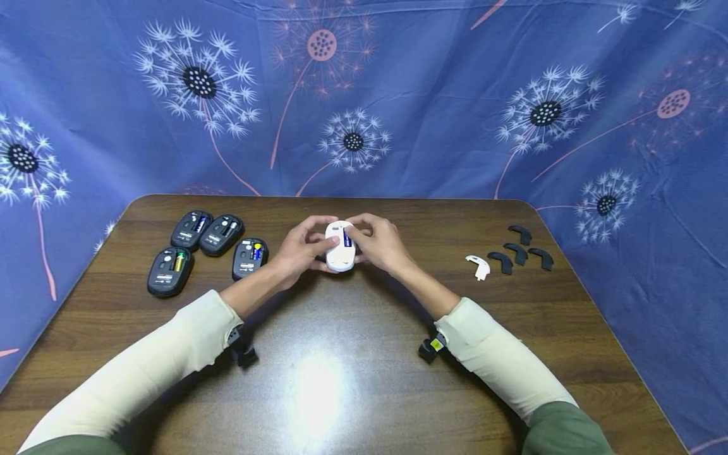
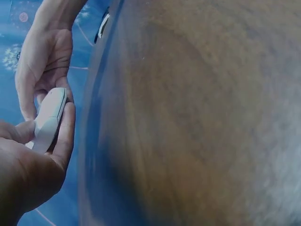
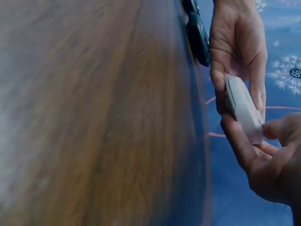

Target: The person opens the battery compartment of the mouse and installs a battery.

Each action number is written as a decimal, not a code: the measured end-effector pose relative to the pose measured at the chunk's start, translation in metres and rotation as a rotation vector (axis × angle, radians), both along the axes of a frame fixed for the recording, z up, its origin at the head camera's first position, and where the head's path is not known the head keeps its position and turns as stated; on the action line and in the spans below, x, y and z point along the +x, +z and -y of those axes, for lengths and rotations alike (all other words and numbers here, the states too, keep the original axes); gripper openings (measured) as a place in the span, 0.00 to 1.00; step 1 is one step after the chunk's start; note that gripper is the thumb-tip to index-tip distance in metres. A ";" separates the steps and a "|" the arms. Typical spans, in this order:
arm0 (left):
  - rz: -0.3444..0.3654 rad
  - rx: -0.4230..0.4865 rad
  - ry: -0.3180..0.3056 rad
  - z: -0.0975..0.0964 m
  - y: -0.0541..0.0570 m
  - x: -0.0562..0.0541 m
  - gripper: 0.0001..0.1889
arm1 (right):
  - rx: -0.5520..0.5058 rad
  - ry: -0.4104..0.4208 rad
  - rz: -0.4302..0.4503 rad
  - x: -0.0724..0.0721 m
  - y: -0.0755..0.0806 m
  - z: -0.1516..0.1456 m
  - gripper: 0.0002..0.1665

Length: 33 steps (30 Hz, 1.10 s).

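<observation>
A white computer mouse (image 1: 340,258) is held underside up between both hands, above the table's far half. Inside its uncovered slot shows a blue battery (image 1: 347,239). My left hand (image 1: 299,248) grips the mouse from the left, its thumb lying on the underside. From the right, my right hand (image 1: 380,241) holds the other edge, with the thumb at the battery. Both wrist views show the mouse's pale side, the white mouse (image 2: 48,120) in the left one and again the mouse (image 3: 243,109) in the right one. The battery is hidden in both.
Several black mice (image 1: 170,272) lie underside up at the left, with batteries visible in their slots. At the right lie a white battery cover (image 1: 479,267) and several black covers (image 1: 515,253). A patterned blue cloth (image 1: 421,95) hangs behind the wooden table (image 1: 364,392).
</observation>
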<state>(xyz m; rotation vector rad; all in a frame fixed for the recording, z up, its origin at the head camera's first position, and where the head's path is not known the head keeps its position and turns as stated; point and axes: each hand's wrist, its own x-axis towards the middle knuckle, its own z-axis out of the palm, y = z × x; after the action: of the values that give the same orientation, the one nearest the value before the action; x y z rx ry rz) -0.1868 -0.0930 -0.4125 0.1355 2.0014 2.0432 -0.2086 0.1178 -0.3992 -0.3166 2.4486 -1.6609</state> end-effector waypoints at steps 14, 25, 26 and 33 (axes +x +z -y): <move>0.050 -0.223 0.057 0.017 0.014 -0.015 0.30 | -0.230 -0.033 0.206 -0.013 -0.008 0.024 0.22; 0.033 -0.452 0.123 0.034 0.023 -0.031 0.24 | -0.267 -0.167 0.259 -0.030 -0.017 0.052 0.16; 0.033 -0.462 0.129 0.036 0.023 -0.032 0.24 | -0.280 -0.173 0.264 -0.032 -0.018 0.054 0.16; 0.029 -0.511 0.134 0.047 0.026 -0.042 0.23 | -0.351 -0.176 0.301 -0.039 -0.022 0.066 0.16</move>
<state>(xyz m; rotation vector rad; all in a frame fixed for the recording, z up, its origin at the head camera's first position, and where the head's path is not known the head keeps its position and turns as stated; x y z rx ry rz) -0.2286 -0.1402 -0.3869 -0.1346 2.4933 1.5205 -0.2477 0.0522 -0.4211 0.1074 2.0136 -2.0418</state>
